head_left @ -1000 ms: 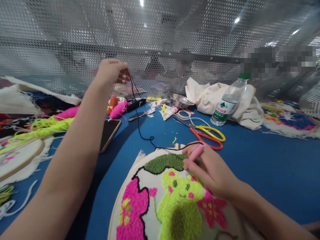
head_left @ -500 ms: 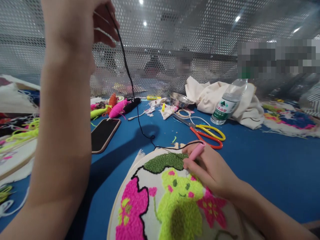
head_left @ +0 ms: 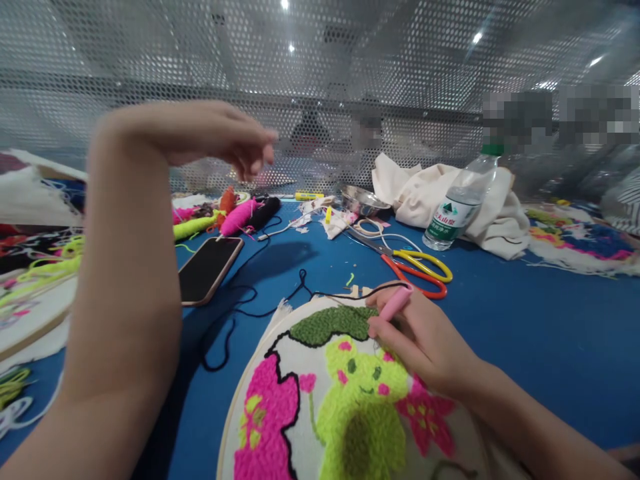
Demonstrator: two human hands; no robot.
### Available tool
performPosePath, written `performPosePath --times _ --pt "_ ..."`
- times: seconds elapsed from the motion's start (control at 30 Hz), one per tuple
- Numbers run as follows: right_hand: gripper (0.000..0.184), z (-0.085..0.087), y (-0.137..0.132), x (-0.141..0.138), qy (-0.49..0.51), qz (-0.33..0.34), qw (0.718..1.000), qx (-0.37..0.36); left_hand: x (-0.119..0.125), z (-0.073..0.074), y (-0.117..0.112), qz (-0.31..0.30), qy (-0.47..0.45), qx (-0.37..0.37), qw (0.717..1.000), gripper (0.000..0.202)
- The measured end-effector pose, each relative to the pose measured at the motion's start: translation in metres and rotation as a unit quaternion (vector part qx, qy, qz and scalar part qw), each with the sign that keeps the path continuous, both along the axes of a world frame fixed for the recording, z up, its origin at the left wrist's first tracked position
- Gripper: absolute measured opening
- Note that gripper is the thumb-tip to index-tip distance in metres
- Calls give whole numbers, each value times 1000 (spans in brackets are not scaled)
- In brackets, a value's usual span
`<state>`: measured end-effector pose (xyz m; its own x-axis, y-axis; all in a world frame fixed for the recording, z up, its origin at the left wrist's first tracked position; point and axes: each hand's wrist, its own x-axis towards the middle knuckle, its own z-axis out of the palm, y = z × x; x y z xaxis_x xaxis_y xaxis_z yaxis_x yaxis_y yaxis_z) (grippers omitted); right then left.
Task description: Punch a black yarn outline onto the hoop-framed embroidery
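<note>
My right hand [head_left: 417, 337] is closed around the pink handle of a punch needle [head_left: 395, 304], resting at the top of an embroidery hoop. Black yarn [head_left: 300, 285] runs from the handle's end across the hoop rim and lies in loose curves on the table. In the hoop, white cloth [head_left: 305, 360] bears a yellow-green looped-yarn animal [head_left: 370, 393], a dark green patch [head_left: 330, 325] and pink flowers outlined partly in black. My left hand [head_left: 235, 143] hangs bent at the wrist above the table, fingers loosely drooping, nothing in them.
A phone [head_left: 213, 267] lies left of the hoop, below pink [head_left: 239, 217] and black yarn bundles [head_left: 263, 212]. Scissors [head_left: 415, 267] lie behind the hoop. A water bottle [head_left: 453, 210] stands before crumpled cream cloth [head_left: 415, 190]. A metal bowl [head_left: 364, 200] sits farther back. Another hoop [head_left: 35, 327] lies left.
My left hand has let go of the black yarn and come down. The yarn, stretched upward before, now lies slack on the table. My right hand stays in place.
</note>
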<state>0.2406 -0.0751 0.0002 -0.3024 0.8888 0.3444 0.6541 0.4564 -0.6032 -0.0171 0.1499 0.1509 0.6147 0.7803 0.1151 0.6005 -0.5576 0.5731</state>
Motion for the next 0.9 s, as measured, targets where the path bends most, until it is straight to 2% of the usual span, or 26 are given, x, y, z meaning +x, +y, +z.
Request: performPosePath --times 0.07,0.1,0.13,0.23,0.37,0.57,0.7,0.9 --pt "18 -1 0 0 0 -2 1000 4 9 -18 24 110 136 -31 984 38" --pt "18 -1 0 0 0 -2 1000 5 12 -29 36 167 210 -52 962 37" --pt "18 -1 0 0 1 -2 1000 5 16 -41 46 182 261 -72 945 36" --pt "18 -1 0 0 4 -2 1000 8 28 -78 65 174 296 -97 934 28" --pt "20 0 -1 0 -5 -3 1000 2 44 -112 68 188 345 -56 918 35" --pt "20 0 -2 1 1 -3 1000 -7 51 -134 72 216 358 49 907 53" --pt "19 -1 -1 0 0 -3 1000 1 56 -144 79 224 362 41 904 57" --pt "18 -2 0 0 -7 -5 1000 13 58 -151 85 217 346 20 912 47"
